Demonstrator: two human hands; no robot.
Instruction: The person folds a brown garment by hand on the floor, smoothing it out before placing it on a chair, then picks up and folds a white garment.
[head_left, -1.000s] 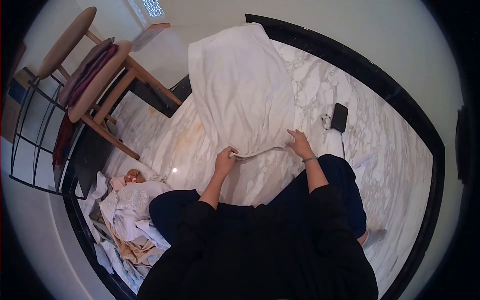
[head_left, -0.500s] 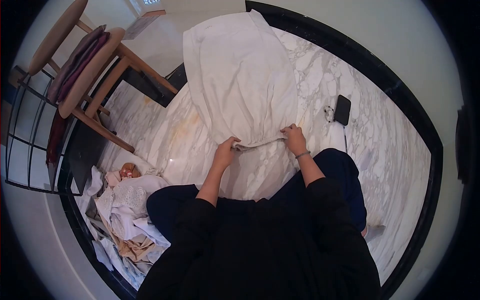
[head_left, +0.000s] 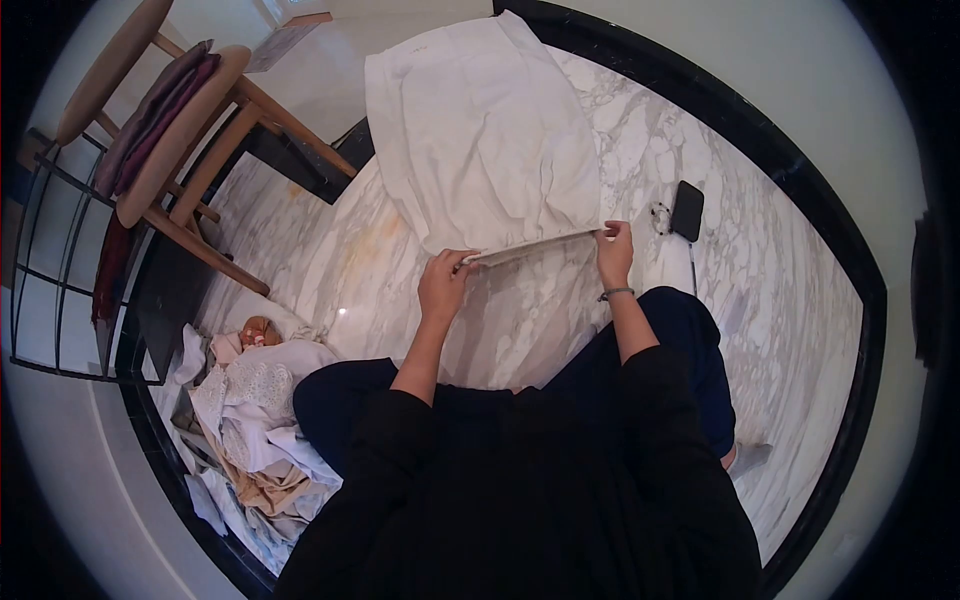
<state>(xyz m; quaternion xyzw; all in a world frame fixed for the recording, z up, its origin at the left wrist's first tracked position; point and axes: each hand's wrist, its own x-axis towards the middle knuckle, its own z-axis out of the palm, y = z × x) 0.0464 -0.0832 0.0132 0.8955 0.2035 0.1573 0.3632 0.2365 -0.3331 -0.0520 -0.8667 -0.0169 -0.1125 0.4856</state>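
A white cloth garment (head_left: 490, 130) lies spread on the marble floor, its gathered near edge drawn into a nearly straight line. My left hand (head_left: 442, 284) pinches the left end of that edge between thumb and fingers. At the right end of the same edge, my right hand (head_left: 614, 252), with a bracelet at the wrist, is closed on the cloth. Some creases run through the garment away from the edge.
A black phone (head_left: 687, 210) lies on the floor to the right, with a small beaded item (head_left: 660, 218) beside it. A pile of clothes (head_left: 260, 410) is at the lower left. A wooden chair (head_left: 200, 130) and a black wire rack (head_left: 65, 270) stand on the left.
Both hands have moved forward and farther apart, the right one more to the right. The near edge of the garment is now stretched straighter between them.
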